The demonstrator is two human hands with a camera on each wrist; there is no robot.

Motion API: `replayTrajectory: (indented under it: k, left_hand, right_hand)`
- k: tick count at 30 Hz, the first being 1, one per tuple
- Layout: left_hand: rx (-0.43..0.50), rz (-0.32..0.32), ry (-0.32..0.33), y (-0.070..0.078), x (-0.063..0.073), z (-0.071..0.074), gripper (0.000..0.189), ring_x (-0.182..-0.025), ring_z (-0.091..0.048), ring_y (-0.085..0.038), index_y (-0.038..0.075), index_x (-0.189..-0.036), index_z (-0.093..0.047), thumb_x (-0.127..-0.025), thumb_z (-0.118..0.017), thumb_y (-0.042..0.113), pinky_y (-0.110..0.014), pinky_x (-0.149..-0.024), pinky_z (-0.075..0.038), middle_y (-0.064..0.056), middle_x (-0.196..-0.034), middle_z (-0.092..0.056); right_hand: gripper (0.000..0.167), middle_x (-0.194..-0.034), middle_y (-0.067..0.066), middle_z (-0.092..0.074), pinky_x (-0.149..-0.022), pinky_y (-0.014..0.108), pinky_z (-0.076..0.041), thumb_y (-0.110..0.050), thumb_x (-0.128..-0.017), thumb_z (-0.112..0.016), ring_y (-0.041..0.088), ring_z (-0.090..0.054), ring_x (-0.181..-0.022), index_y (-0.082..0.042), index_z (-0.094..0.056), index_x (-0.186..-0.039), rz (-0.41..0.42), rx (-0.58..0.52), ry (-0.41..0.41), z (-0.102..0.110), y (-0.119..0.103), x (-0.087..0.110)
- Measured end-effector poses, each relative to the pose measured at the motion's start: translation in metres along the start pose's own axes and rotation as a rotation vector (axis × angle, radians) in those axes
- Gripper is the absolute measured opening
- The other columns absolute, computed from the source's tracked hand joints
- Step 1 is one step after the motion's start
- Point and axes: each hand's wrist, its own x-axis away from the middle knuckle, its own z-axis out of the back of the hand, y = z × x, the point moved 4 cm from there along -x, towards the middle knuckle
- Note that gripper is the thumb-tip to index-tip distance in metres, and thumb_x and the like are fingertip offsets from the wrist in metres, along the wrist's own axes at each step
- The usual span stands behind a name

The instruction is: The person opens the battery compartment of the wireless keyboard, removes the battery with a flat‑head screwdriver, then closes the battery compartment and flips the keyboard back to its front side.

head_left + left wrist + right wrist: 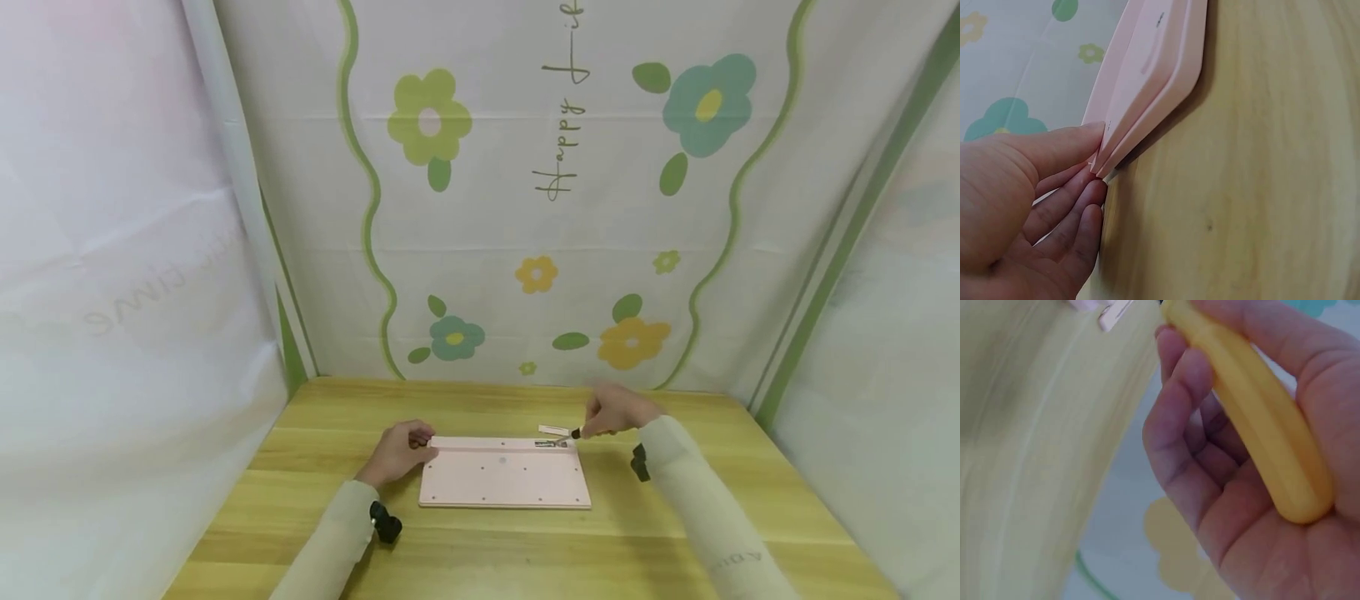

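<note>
A pink keyboard-like panel (504,483), with small screw holes over its face, lies flat on the table. Its far right corner has an uncovered battery slot (550,444) with metal parts showing. My left hand (396,454) pinches the panel's far left corner, thumb on top and fingers beneath, as the left wrist view shows. In my right hand (618,408) is a screwdriver with a yellow handle (1266,425), gripped between thumb and curled fingers. The screwdriver's shaft (567,437) points down-left, its tip at the slot. Just behind the panel lies a small pink cover strip (553,430).
The wooden table (495,558) reaches back to a white curtain (480,208) printed with flowers. More curtains hang along the left and right sides. Dark wrist cameras (386,523) sit on both sleeves.
</note>
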Motion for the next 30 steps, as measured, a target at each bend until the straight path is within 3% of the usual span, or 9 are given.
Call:
replayTrajectory:
  k: [5, 10, 17, 23, 26, 30]
  left_hand:
    - [0.019, 0.006, -0.008, -0.001, 0.000, 0.002, 0.026, -0.101, -0.067, -0.019, 0.004, -0.116, -0.074, -0.093, -0.081, 0.012, -0.040, -0.091, -0.058, -0.008, -0.109, -0.074]
    - [0.053, -0.007, -0.024, -0.003, 0.000, 0.002, 0.027, -0.101, -0.067, -0.019, 0.002, -0.118, -0.073, -0.094, -0.081, 0.011, -0.038, -0.090, -0.058, -0.009, -0.110, -0.073]
    - [0.066, -0.016, -0.022, -0.004, 0.000, -0.001, 0.028, -0.102, -0.068, -0.019, 0.002, -0.119, -0.073, -0.094, -0.080, 0.012, -0.038, -0.090, -0.058, -0.009, -0.111, -0.074]
    - [0.067, -0.019, -0.016, -0.002, 0.000, 0.000, 0.028, -0.102, -0.068, -0.019, 0.002, -0.119, -0.073, -0.094, -0.081, 0.013, -0.038, -0.090, -0.058, -0.009, -0.111, -0.074]
    - [0.061, -0.017, -0.017, -0.002, 0.001, 0.002, 0.028, -0.102, -0.068, -0.020, 0.002, -0.119, -0.073, -0.094, -0.080, 0.013, -0.038, -0.091, -0.058, -0.010, -0.112, -0.074]
    - [0.050, -0.005, -0.010, -0.002, 0.001, 0.003, 0.028, -0.103, -0.068, -0.020, 0.003, -0.119, -0.073, -0.094, -0.081, 0.012, -0.039, -0.092, -0.058, -0.010, -0.112, -0.074]
  right_hand:
    - [0.038, -0.060, -0.002, -0.059, -0.057, 0.025, -0.045, -0.025, -0.095, -0.079, 0.008, -0.041, -0.051, -0.012, -0.066, -0.061, -0.009, -0.113, -0.063, -0.007, 0.017, 0.007]
    - [0.045, -0.062, 0.000, -0.063, -0.054, 0.023, -0.041, -0.025, -0.103, -0.070, 0.010, -0.044, -0.052, -0.001, -0.070, -0.065, 0.051, -0.219, -0.122, -0.019, 0.031, 0.013]
    - [0.052, -0.065, 0.004, -0.062, -0.055, 0.025, -0.041, -0.028, -0.106, -0.064, 0.010, -0.044, -0.055, 0.012, -0.064, -0.072, 0.078, -0.282, -0.122, -0.028, 0.046, 0.020]
    - [0.047, -0.060, -0.003, -0.044, -0.055, 0.024, -0.035, -0.026, -0.104, -0.067, 0.008, -0.035, -0.054, 0.007, -0.056, -0.074, 0.099, -0.270, -0.038, -0.025, 0.057, 0.030]
    - [0.038, -0.068, -0.004, -0.051, -0.059, 0.025, -0.039, -0.029, -0.101, -0.072, 0.010, -0.042, -0.061, 0.001, -0.062, -0.080, 0.059, -0.241, 0.052, -0.023, 0.067, 0.036]
    - [0.027, -0.091, 0.003, -0.067, -0.070, 0.031, -0.048, -0.029, -0.097, -0.076, 0.016, -0.056, -0.080, -0.003, -0.071, -0.095, 0.004, -0.221, 0.169, -0.025, 0.082, 0.045]
